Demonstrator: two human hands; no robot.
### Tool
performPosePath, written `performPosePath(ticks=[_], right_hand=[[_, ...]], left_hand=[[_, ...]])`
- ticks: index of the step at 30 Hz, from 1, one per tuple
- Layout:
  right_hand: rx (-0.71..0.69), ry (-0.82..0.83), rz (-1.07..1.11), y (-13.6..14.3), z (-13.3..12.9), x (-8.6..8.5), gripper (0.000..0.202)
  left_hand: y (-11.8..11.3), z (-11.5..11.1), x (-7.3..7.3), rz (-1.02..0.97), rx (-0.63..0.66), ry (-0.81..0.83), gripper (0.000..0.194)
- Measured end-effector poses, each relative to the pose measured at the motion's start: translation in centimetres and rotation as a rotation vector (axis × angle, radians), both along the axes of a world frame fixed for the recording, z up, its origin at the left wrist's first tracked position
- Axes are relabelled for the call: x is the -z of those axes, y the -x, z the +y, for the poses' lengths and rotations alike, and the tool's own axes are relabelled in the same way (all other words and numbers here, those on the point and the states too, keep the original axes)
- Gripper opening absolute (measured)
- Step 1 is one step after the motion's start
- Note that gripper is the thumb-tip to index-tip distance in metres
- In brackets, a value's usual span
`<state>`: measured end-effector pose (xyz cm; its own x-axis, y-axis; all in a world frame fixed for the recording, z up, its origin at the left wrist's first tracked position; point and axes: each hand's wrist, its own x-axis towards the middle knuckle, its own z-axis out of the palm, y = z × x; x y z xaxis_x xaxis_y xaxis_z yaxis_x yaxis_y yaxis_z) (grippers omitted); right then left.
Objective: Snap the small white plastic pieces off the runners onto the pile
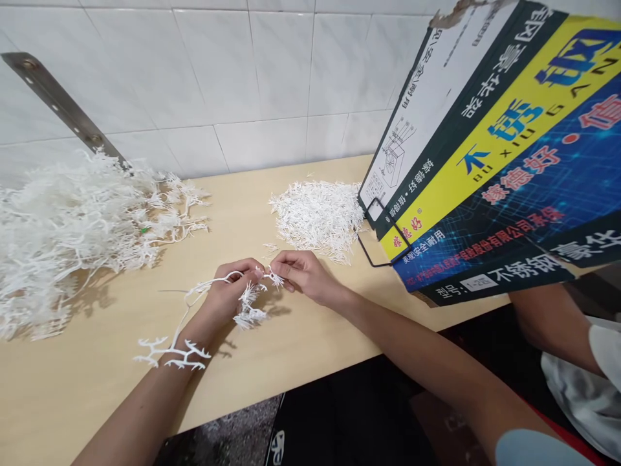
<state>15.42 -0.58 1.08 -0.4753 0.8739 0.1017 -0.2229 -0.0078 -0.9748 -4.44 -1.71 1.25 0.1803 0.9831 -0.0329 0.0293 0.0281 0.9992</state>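
Observation:
A white branched plastic piece (182, 353) hangs over my left wrist, its thin stems running up into my left hand (233, 285), whose fingers are closed on it. My right hand (301, 275) is beside it, thumb and fingers pinching a small white tuft (275, 278) at the tip of the stems. More white twigs (250, 307) dangle just below my left fingers. Behind my hands lies a pile of small white bits (320, 217). To the left is a large heap of white branched pieces (77, 226).
A large printed cardboard box (485, 155) with a black wire frame (383, 236) stands at the right. A metal bracket (63, 97) leans from the tiled wall at the left. Another person's arm (557, 323) is at the right, beyond the wooden table's (291, 349) edge.

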Motion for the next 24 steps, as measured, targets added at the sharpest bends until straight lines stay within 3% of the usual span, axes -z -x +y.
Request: performPosePath(ticks=[6,12,15,21,24], right_hand=[[0.18,-0.219,-0.218,0.0,0.0,0.3,0.027],[0.211,-0.347,-0.289,0.2,-0.2,0.4,0.022],[0.164,-0.248,-0.232,0.3,-0.3,0.2,0.02],[-0.07,0.162,0.135,0.9,-0.6,0.8,0.033],[-0.064,0.282,0.276,0.7,0.1,1.1,0.034]], left_hand=[[-0.5,0.2,-0.3,0.186,-0.02,0.065,0.028],[-0.9,-0.5,0.0,0.191,-0.065,0.059,0.022],[-0.8,-0.7,0.0,0.16,-0.006,0.036,0.022],[-0.8,-0.6,0.0,0.039,0.086,0.079,0.023],[-0.8,-0.5,-0.1,0.021,0.085,0.087,0.021]])
